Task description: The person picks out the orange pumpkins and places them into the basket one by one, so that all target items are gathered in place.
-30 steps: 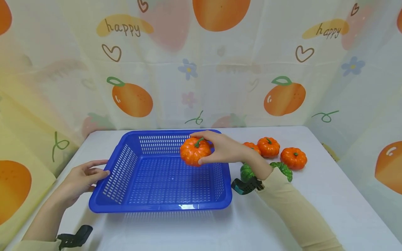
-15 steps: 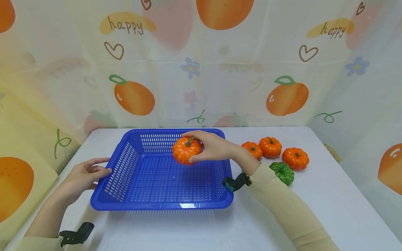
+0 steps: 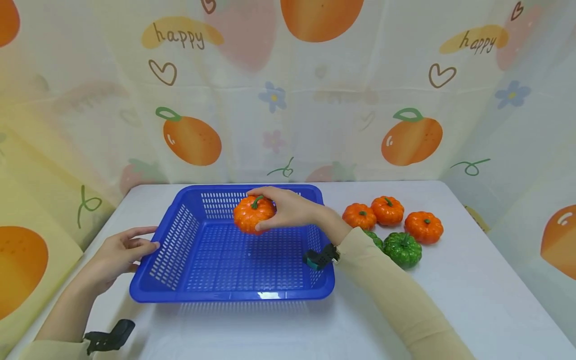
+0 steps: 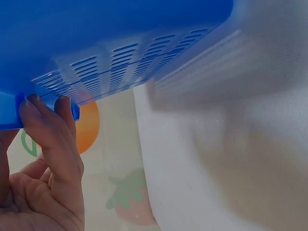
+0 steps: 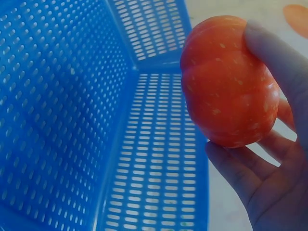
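My right hand (image 3: 288,207) grips a small orange pumpkin (image 3: 253,215) with a green stem, held above the inside of a blue plastic basket (image 3: 231,296). In the right wrist view the thumb and fingers wrap the sides of the pumpkin (image 5: 228,82), with the basket's slotted wall (image 5: 154,144) behind it. At the basket's left rim, my left hand (image 3: 121,257) holds the edge between thumb and fingers. The left wrist view shows the fingers (image 4: 53,139) curled at the rim, under the basket's outer side (image 4: 120,19).
Right of the basket, three orange pumpkins (image 3: 424,227) and two green ones (image 3: 402,250) rest on the white table (image 3: 477,290); my right sleeve partly covers one green pumpkin. A fruit-print curtain (image 3: 315,115) hangs behind the table.
My right hand has carried the orange pumpkin leftward over the basket, and its forearm now uncovers more of the pumpkins on the table. My left hand stays at the rim.
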{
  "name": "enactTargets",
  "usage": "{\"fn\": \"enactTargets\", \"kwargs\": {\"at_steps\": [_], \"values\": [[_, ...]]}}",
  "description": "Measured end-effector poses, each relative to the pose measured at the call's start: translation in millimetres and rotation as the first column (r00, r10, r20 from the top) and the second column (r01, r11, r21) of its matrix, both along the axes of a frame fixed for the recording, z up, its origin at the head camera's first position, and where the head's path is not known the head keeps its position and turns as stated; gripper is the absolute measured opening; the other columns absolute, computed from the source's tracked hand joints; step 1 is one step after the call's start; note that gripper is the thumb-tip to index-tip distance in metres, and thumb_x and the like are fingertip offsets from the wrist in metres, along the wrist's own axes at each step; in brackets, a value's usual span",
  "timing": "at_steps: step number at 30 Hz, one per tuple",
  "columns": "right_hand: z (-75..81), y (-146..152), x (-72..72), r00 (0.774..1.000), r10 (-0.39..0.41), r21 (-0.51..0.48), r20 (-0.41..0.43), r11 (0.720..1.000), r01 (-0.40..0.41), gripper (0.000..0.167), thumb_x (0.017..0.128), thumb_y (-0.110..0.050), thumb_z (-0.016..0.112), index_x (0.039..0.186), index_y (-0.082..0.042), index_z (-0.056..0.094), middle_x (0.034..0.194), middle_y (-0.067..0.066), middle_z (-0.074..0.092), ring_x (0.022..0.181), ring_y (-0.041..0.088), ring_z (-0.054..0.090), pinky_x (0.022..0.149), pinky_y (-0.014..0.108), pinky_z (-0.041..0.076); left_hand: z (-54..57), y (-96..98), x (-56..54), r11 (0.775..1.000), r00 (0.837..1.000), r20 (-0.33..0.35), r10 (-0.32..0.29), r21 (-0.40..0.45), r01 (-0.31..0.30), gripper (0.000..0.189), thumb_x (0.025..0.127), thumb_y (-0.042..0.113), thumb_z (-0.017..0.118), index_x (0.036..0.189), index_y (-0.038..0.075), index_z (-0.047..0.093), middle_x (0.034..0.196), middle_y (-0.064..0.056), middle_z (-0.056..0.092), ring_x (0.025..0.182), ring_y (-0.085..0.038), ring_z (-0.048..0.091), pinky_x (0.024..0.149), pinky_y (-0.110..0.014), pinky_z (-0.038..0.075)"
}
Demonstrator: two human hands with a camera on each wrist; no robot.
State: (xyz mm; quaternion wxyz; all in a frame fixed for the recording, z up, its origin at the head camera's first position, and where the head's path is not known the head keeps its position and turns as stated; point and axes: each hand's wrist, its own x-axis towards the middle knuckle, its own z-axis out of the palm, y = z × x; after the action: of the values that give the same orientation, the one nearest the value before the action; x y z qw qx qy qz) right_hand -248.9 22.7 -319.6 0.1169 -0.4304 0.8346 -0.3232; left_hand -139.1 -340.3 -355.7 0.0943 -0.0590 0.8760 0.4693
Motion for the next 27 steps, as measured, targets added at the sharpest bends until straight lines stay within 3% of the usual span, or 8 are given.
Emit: {"fn": "enactTargets", "kwargs": {"at_steps": [27], "values": [[-29.8, -47, -16.4, 0.999, -0.012, 0.022, 0.039, 1.000, 0.011, 0.071, 0.080, -0.034, 0.070, 0.140, -0.013, 0.037, 0.132, 0.002, 0.046, 0.111, 0.015, 0.048, 0.090, 0.023, 0.046, 0.7, 0.8, -0.1, 1.000, 1.000, -0.013, -0.009, -0.003, 0.009, 0.068, 0.090, 0.033, 0.058, 0.141, -0.001, 0.028, 0.092, -0.003, 0.065, 0.078, -0.013, 0.063, 0.068, -0.032, 0.055]]}}
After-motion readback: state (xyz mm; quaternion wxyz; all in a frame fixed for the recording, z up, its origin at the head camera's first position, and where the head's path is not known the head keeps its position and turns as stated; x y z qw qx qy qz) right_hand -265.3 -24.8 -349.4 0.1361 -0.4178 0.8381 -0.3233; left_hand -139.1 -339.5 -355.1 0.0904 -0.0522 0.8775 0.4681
